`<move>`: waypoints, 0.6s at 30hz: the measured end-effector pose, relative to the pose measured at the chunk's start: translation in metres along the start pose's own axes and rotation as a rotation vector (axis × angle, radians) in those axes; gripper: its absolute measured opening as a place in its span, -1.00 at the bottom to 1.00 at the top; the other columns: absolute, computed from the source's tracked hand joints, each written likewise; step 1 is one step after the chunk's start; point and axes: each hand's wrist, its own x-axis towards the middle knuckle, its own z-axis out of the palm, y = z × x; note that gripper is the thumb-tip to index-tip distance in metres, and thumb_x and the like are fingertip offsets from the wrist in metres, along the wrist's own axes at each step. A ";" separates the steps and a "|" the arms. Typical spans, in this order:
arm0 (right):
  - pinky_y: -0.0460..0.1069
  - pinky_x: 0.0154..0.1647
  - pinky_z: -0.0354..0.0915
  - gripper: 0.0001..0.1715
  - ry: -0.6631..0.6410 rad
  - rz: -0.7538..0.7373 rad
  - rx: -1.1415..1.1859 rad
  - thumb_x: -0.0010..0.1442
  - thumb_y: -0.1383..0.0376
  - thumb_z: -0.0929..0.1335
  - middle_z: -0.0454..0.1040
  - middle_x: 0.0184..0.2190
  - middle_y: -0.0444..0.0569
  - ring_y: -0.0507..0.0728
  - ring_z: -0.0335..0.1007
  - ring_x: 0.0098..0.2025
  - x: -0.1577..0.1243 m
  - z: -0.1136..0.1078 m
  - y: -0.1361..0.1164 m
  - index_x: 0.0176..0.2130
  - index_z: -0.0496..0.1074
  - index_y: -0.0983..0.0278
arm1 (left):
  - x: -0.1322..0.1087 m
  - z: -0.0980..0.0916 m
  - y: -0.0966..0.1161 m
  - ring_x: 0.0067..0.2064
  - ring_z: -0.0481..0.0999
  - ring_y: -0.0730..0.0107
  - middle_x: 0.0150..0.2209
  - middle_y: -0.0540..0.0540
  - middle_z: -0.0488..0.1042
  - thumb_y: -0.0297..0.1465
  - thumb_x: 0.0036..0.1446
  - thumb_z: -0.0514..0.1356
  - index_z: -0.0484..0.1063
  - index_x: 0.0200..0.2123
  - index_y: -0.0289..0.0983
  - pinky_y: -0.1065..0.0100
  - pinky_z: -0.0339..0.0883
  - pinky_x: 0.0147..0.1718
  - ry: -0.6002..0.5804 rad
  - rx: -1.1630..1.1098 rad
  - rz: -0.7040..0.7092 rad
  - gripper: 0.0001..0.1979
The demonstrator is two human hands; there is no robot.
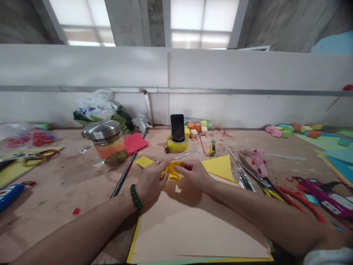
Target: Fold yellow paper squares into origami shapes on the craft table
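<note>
Both my hands meet at the middle of the table over a small folded piece of yellow paper (172,170). My left hand (151,180), with a green bead bracelet at the wrist, pinches its left side. My right hand (193,173) pinches its right side. The paper sits above a large beige sheet (193,228) that lies on a yellow sheet. A yellow paper triangle (219,167) lies just right of my right hand, and a small yellow square (143,161) just left of my left hand.
A glass jar with a metal lid (108,142), a red sheet (134,142), and a long metal ruler (124,175) lie to the left. A phone stands in a yellow tape roll (178,138). Pink glue gun (257,159), scissors (292,197), foam blocks (197,129) lie right.
</note>
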 end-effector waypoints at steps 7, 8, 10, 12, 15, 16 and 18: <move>-0.13 -0.63 0.09 -0.65 0.118 0.148 0.271 -0.17 0.13 0.46 0.32 -0.57 -0.25 -0.07 0.12 -0.64 0.013 -0.001 0.009 -0.45 0.31 0.26 | 0.000 0.004 -0.002 -0.10 0.50 0.19 -0.16 -0.13 0.53 -0.60 0.00 0.05 0.41 0.04 -0.22 0.21 0.42 -0.09 -0.029 -0.018 0.024 -0.49; -0.13 -0.64 0.10 -0.65 0.066 0.195 0.302 -0.16 0.14 0.45 0.34 -0.57 -0.24 -0.07 0.15 -0.66 0.013 -0.001 0.008 -0.39 0.34 0.26 | -0.001 0.004 -0.001 -0.13 0.51 0.20 -0.17 -0.12 0.53 -0.61 0.00 0.05 0.40 0.06 -0.22 0.22 0.43 -0.11 -0.038 -0.010 0.026 -0.48; -0.13 -0.65 0.12 -0.66 -0.026 0.269 0.352 -0.13 0.16 0.42 0.32 -0.63 -0.27 -0.05 0.17 -0.69 0.012 -0.001 0.005 -0.32 0.38 0.27 | -0.004 0.004 0.000 -0.17 0.52 0.23 -0.15 -0.12 0.52 -0.61 0.00 0.05 0.35 0.10 -0.21 0.25 0.44 -0.15 -0.059 0.007 0.034 -0.44; -0.14 -0.65 0.10 -0.69 -0.061 0.294 0.386 -0.10 0.19 0.39 0.26 -0.70 -0.31 -0.05 0.16 -0.70 0.010 -0.001 0.002 -0.31 0.41 0.27 | -0.007 0.005 0.003 -0.15 0.52 0.24 -0.10 -0.13 0.51 -0.63 -0.02 0.06 0.30 0.15 -0.19 0.26 0.44 -0.16 -0.082 0.012 0.069 -0.38; -0.14 -0.65 0.07 -0.77 -0.072 0.284 0.418 -0.09 0.21 0.36 0.23 -0.72 -0.31 -0.06 0.13 -0.70 0.008 -0.002 0.000 -0.37 0.42 0.27 | -0.010 0.006 0.006 -0.11 0.51 0.21 -0.06 -0.15 0.50 -0.66 -0.06 0.05 0.24 0.20 -0.18 0.25 0.44 -0.13 -0.111 0.010 0.118 -0.30; -0.14 -0.65 0.05 -0.78 -0.080 0.275 0.417 -0.08 0.21 0.36 0.24 -0.71 -0.29 -0.06 0.12 -0.70 0.008 -0.002 0.001 -0.38 0.42 0.27 | -0.010 0.006 0.006 -0.11 0.51 0.22 -0.05 -0.14 0.50 -0.66 -0.06 0.05 0.24 0.20 -0.18 0.24 0.44 -0.12 -0.113 0.008 0.117 -0.29; -0.13 -0.64 0.04 -0.78 -0.096 0.245 0.387 -0.07 0.20 0.36 0.28 -0.67 -0.26 -0.06 0.10 -0.68 0.009 -0.002 0.002 -0.39 0.42 0.28 | -0.008 0.007 0.005 -0.10 0.51 0.24 -0.05 -0.13 0.51 -0.65 -0.03 0.05 0.27 0.19 -0.18 0.24 0.42 -0.09 -0.105 0.001 0.079 -0.33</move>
